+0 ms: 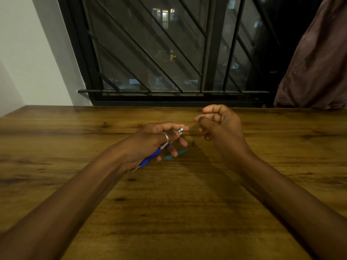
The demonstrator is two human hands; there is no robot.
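A person sits at a brown wooden table [169,212] with both bare arms stretched out over it. The left hand [148,145] is closed around a blue pencil [150,158], the kind you click. The fingers curl round its middle. The sharp metal tip points back at the person, and the white end sticks out past the fingers, toward the other hand. There is a silver ring [166,136] on one finger of this hand.

The right hand [220,128] is held up just beside it, a little higher. Its thumb and first finger pinch a very thin lead [189,125]. The other fingers are curled in. The lead runs from the pinch down to the white end of the pencil. It is too thin and blurry to tell if it is inside the pencil.

On the table under the hands lies a small green tube [181,152], partly hidden by the left fingers. Near it, between the two hands, sit a little dark cap [193,143] and a tiny dark bit [199,146].

Behind the table is a dark window [150,53] with black bars. A brownish curtain [315,62] hangs on the right, and a white wall [28,53] is on the left.
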